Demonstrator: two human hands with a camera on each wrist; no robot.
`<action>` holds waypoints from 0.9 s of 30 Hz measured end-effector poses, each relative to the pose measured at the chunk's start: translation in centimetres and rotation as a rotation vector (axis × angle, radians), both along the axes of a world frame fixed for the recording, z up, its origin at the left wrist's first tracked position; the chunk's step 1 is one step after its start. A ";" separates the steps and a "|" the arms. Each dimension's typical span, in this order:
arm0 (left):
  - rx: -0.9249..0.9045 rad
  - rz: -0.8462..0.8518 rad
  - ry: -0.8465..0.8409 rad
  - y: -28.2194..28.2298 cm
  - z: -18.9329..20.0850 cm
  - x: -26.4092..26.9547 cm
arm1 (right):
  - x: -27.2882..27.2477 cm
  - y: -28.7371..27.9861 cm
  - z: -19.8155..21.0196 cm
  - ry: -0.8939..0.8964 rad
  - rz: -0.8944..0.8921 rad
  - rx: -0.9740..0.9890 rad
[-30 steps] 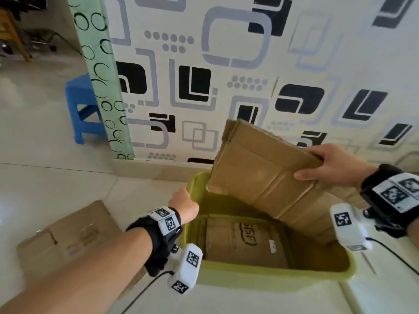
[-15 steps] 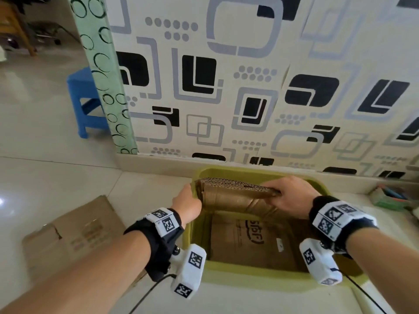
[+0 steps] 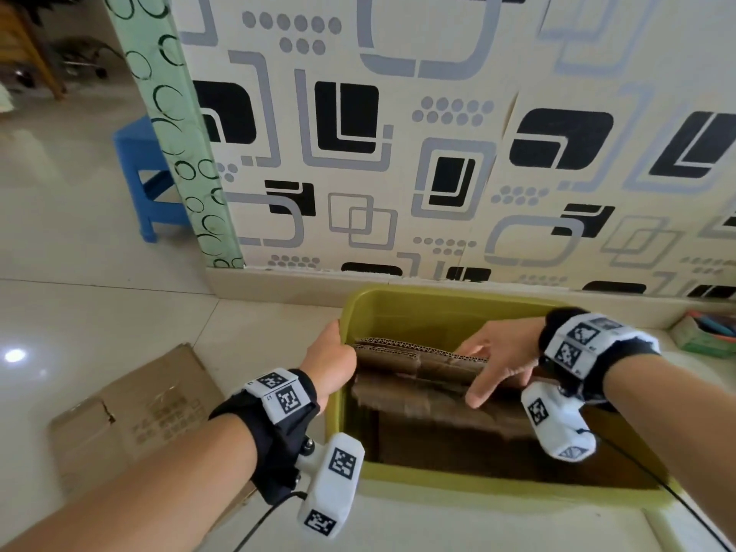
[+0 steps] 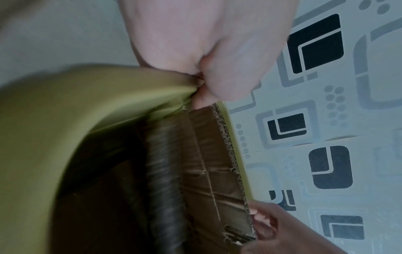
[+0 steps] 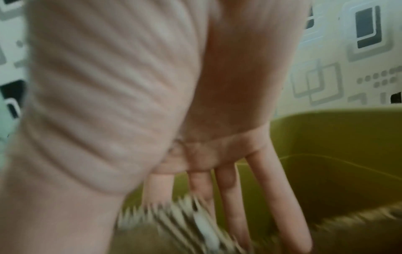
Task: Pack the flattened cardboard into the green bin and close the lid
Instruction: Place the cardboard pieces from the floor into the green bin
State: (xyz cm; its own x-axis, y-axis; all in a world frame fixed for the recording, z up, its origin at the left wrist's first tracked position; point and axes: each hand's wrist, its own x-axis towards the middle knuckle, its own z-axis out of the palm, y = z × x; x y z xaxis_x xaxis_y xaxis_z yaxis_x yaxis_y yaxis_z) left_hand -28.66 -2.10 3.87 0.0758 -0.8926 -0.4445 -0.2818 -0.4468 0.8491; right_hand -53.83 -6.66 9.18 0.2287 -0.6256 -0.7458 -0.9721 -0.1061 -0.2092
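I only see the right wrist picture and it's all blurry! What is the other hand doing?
Observer: The left hand grips the left rim of the green bin.
Operator: Is the cardboard inside the bin?
Observer: Yes. The folded cardboard stands inside with its corrugated edge up, and the right hand has straight fingers resting on its right end.
Operator: Is there more cardboard to pack?
Observer: One flattened box lies on the floor, to the left of the bin.

Patterned wall point(image 3: 438, 153) (black and grey shapes), glossy tiled floor point(image 3: 79, 312), blue stool point(image 3: 143, 181).
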 end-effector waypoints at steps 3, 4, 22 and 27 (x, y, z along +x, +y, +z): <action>0.018 -0.005 0.025 -0.2 0.3 0.0 | 0.4 -0.8 0.8 -0.035 -0.002 0.048; 0.027 -0.013 0.033 -0.3 0.6 0.0 | 0.5 -0.8 0.6 -0.035 0.005 0.055; 0.058 -0.019 -0.009 -0.6 0.4 -0.1 | 4.3 0.5 -5.8 0.327 0.396 0.249; 0.058 -0.027 0.022 -0.4 0.5 0.1 | 4.6 0.0 -9.5 0.340 0.489 0.199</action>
